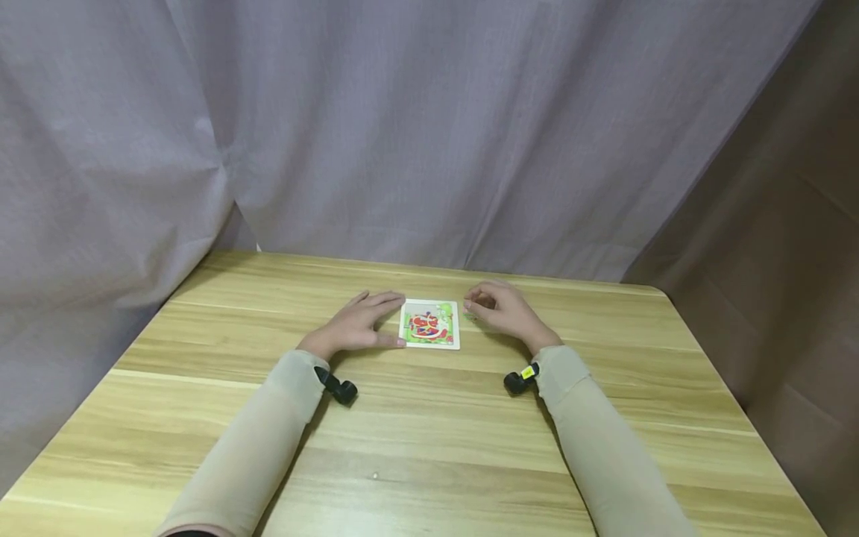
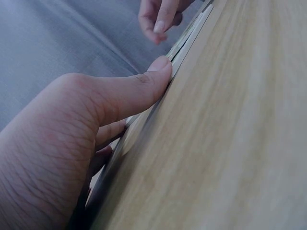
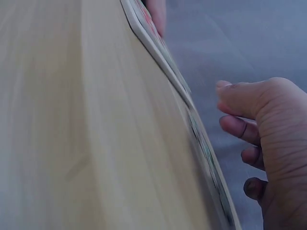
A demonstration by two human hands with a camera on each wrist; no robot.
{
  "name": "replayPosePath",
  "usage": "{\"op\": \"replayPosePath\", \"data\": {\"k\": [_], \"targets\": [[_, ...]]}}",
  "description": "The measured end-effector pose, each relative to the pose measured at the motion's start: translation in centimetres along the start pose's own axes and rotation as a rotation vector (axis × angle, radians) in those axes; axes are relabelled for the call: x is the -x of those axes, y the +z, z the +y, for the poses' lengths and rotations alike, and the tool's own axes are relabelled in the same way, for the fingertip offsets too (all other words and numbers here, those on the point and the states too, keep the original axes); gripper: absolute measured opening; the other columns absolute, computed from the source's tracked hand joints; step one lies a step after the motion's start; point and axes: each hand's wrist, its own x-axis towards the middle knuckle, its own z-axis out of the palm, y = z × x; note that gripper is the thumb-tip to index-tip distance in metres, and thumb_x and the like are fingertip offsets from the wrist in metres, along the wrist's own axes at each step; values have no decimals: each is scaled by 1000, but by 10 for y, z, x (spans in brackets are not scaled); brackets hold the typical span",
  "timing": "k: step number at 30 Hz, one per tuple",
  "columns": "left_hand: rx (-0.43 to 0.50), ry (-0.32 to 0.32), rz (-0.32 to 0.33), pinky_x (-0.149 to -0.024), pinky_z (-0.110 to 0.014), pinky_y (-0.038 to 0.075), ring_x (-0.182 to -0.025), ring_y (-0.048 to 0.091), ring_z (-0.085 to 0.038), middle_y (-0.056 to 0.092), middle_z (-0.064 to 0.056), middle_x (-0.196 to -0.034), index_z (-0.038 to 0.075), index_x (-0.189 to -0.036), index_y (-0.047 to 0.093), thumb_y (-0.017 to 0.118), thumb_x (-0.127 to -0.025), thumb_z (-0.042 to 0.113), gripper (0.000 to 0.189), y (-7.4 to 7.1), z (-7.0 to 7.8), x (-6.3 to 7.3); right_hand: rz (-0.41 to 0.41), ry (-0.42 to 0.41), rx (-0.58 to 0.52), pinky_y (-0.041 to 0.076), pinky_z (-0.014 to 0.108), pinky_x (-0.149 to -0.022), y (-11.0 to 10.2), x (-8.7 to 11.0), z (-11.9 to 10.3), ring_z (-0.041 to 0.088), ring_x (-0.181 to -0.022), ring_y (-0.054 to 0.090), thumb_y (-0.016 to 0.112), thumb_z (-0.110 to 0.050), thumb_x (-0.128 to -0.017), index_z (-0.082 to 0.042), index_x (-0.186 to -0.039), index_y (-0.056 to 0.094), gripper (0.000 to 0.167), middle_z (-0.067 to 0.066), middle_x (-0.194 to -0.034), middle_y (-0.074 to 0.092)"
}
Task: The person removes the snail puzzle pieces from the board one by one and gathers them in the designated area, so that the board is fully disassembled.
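A small square picture puzzle board (image 1: 429, 325) with a white border and a red and green picture lies flat near the far side of the table. My left hand (image 1: 357, 325) holds it by its left side, thumb at the near corner and fingers at the far corner. In the left wrist view the thumb (image 2: 160, 72) presses the board's edge. Just right of the board hovers my right hand (image 1: 503, 307), its fingers loosely bent with nothing visible between them. Under it, the right wrist view shows a thin green-edged strip (image 3: 208, 160); its kind is unclear.
The wooden table (image 1: 429, 432) reaches back to a grey curtain (image 1: 403, 134). Darker brown cloth (image 1: 792, 261) hangs along the right side. A tiny pale speck (image 1: 375, 475) lies on the near tabletop. Each wrist carries a small black camera (image 1: 344, 391).
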Motion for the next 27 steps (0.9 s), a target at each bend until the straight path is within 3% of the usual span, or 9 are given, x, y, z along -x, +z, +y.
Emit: {"op": "replayPosePath", "data": {"k": [5,8,11,17,27], "targets": [[0,5,-7,-124,-53,2,-151,23,-22,30,-4,-164,14,-159,31,62,-84,71,99,-1,0,-1,-43,-70,58,46,43,-90,10,-14,-11,22,-100,58,74,-31,-91,-14,-113,73,28,-1,-113,71],[-7,0,-13,-124,-52,2,-151,23,-22,29,-4,-164,15,-159,30,62,-84,72,99,-2,1,-2,-63,-93,74,40,48,-105,13,-17,-11,22,-110,57,74,-34,-91,-13,-115,72,32,0,-118,69],[-10,-8,-12,-124,-51,2,-151,23,-21,29,-3,-164,15,-159,30,61,-83,72,100,-2,1,-1,-85,-104,93,38,50,-109,15,-18,-12,22,-114,55,74,-36,-91,-13,-117,72,35,1,-118,68],[-10,-5,4,-124,-52,3,-150,25,-21,30,-3,-164,15,-159,32,62,-82,73,101,-1,0,0,-107,-114,150,44,42,-99,19,-17,-16,18,-109,52,73,-41,-91,-14,-119,73,38,-1,-112,66],[-21,1,1,-124,-53,4,-150,25,-22,30,-3,-164,14,-159,32,62,-83,73,101,1,0,-1,-90,-105,136,45,42,-97,21,-14,-16,18,-107,51,74,-38,-91,-13,-117,72,36,-2,-110,66]]}}
